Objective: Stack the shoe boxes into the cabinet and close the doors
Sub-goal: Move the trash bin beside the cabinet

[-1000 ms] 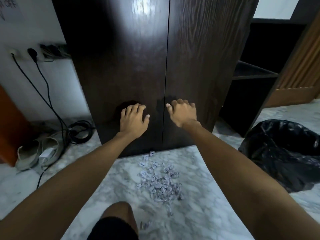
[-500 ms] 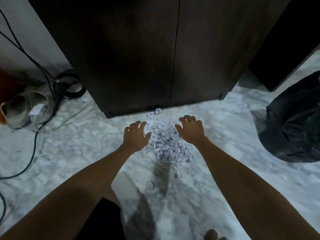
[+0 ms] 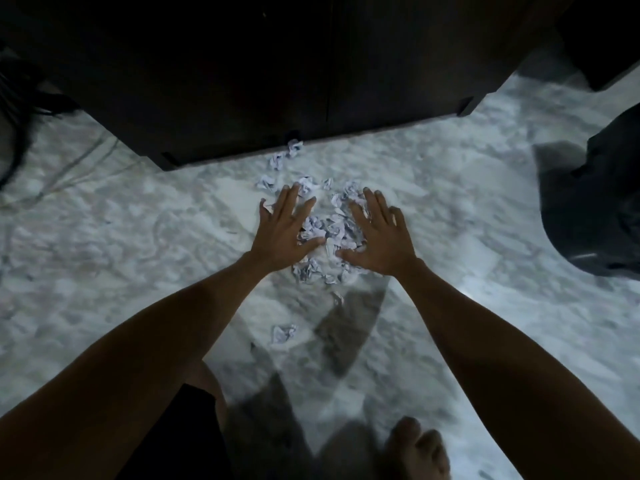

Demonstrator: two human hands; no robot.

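Observation:
The dark wooden cabinet (image 3: 277, 81) fills the top of the view, and both its doors are closed. No shoe box is in sight. On the marble floor in front of it lies a pile of crumpled paper scraps (image 3: 327, 230). My left hand (image 3: 285, 230) is spread flat at the pile's left side, fingers straight. My right hand (image 3: 375, 237) is spread flat at the pile's right side. Both hands hold nothing; whether they touch the scraps I cannot tell.
A black plastic bag (image 3: 602, 209) lies on the floor at the right. Black cables (image 3: 20, 98) trail at the far left. One loose paper scrap (image 3: 284, 332) lies nearer to me. My bare foot (image 3: 415, 448) shows at the bottom edge.
My hands left the closed cabinet doors and came down to the floor. They now lie spread on either side of the paper pile. The view tilted down.

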